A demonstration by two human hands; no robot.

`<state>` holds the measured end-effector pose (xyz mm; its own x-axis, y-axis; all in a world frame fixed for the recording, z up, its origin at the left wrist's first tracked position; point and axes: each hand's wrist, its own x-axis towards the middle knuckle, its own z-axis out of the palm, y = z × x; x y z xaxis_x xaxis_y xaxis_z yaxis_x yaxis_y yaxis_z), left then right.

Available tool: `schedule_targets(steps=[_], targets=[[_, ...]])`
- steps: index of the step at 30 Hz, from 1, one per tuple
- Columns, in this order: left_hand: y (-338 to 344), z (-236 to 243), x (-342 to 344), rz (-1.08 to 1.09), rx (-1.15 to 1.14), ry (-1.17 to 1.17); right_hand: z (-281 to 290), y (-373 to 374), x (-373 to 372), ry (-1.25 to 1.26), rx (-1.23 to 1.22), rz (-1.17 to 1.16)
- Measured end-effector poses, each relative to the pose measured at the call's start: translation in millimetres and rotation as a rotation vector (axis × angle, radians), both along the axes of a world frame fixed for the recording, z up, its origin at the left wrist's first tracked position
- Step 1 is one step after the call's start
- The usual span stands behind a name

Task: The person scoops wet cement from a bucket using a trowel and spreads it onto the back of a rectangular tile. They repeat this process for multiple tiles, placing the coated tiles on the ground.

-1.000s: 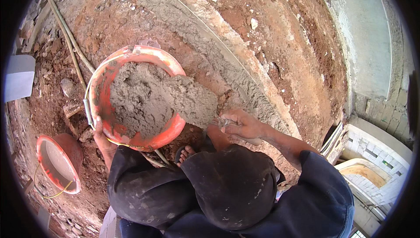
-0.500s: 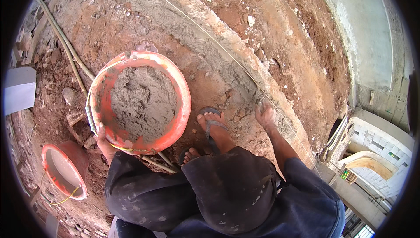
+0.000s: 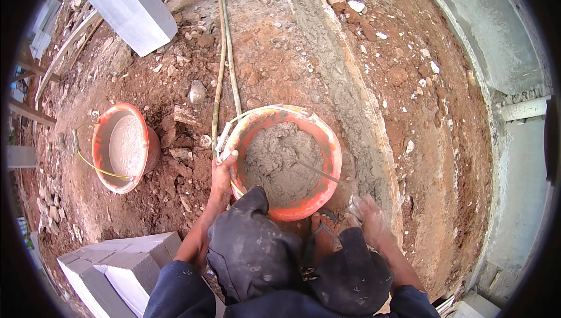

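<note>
In front of me stands an orange-red bucket (image 3: 335,142) filled with thick grey mortar (image 3: 280,169). My left hand (image 3: 222,175) grips its left rim, thumb uppermost, beside the wire handle (image 3: 224,137) with its pale grip. My right hand (image 3: 369,217) is closed at the bucket's lower right. From it a trowel (image 3: 321,172), seen nearly edge-on as a thin grey line, reaches across the rim, its far end at the mortar. The fingers partly hide the trowel's handle.
A second orange bucket (image 3: 153,151) with pale grey contents stands left. Grey blocks (image 3: 117,253) lie lower left, another block (image 3: 131,11) upper left. Two poles (image 3: 225,55) lie beyond my bucket. A string (image 3: 365,84) runs along a mortar strip (image 3: 345,90) on my right.
My right hand has come from the mortar strip to the bucket, with the trowel now showing at the mortar. My left hand stays at the rim. The view has turned.
</note>
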<state>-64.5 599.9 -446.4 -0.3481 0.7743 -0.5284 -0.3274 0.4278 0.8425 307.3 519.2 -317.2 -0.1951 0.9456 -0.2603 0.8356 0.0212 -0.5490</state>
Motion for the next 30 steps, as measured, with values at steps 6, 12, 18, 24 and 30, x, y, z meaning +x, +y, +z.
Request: schedule_targets(steps=[6, 12, 18, 24, 30], targets=[[-14, 35, 11, 0.022, -0.103, -0.036, 18, 104, -75, -0.383, -0.154, 0.660], [-14, -2, 16, 0.131, 0.121, -0.004, -23, 116, -110, -0.405, -0.098, 0.772], [-15, 3, 15, 0.109, 0.153, -0.070, -43, 118, -107, -0.389, -0.163, 0.805], [-8, 12, 25, 0.216, 0.179, -0.130, -48, 130, -113, -0.296, -0.250, 0.856], [-2, 7, 23, 0.113, 0.163, -0.062, -49, 137, -127, -0.313, -0.343, 0.804]])
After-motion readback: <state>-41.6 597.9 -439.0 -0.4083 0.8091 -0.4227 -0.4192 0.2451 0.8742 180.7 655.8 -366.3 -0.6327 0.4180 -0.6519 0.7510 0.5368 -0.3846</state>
